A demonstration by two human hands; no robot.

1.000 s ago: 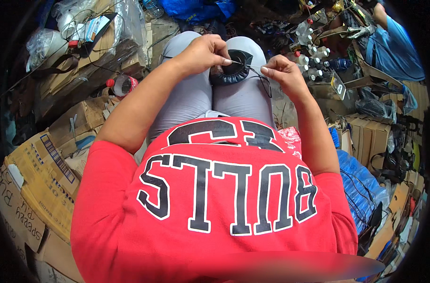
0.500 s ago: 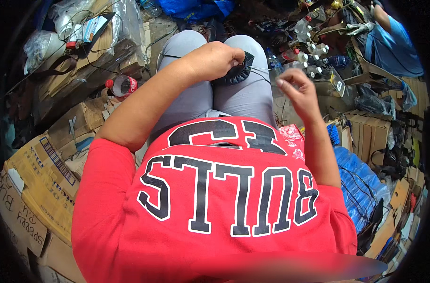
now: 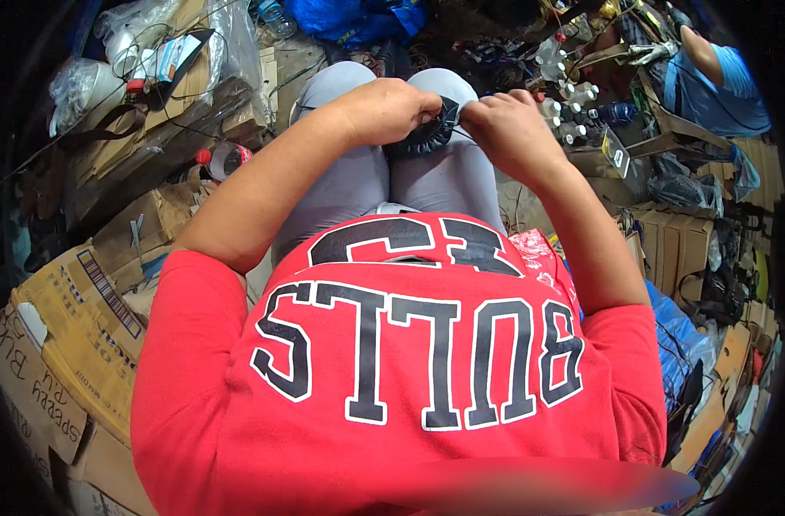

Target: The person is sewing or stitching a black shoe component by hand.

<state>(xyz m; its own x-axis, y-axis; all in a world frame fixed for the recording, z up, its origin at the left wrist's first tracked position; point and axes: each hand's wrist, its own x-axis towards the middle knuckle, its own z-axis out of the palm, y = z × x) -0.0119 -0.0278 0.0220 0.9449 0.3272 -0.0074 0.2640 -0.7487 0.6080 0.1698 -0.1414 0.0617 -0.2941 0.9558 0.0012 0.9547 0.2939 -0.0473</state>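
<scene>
Over my thighs, my left hand point(image 3: 397, 112) is closed on a black, rounded piece with a ridged, gathered-looking rim point(image 3: 428, 139). Its exact kind does not show. My right hand point(image 3: 514, 129) is closed at the right edge of this piece, above my right knee. Its fingertips are pinched together, and a thin dark strand seems to run by them; what they hold is too small to make out. Beneath lie my grey trousers point(image 3: 444, 176).
Plastic bottles point(image 3: 573, 112) cluster beyond my right knee. A red-capped bottle point(image 3: 227, 160) lies at the left. Cardboard point(image 3: 83, 301) and plastic bags crowd both sides. A blue bag point(image 3: 358, 19) sits ahead. Part of another person in blue point(image 3: 723, 95) appears far right.
My right hand has come in from the right to the edge of the black piece and its fingers have closed. My left hand stays nearly in place, holding the piece.
</scene>
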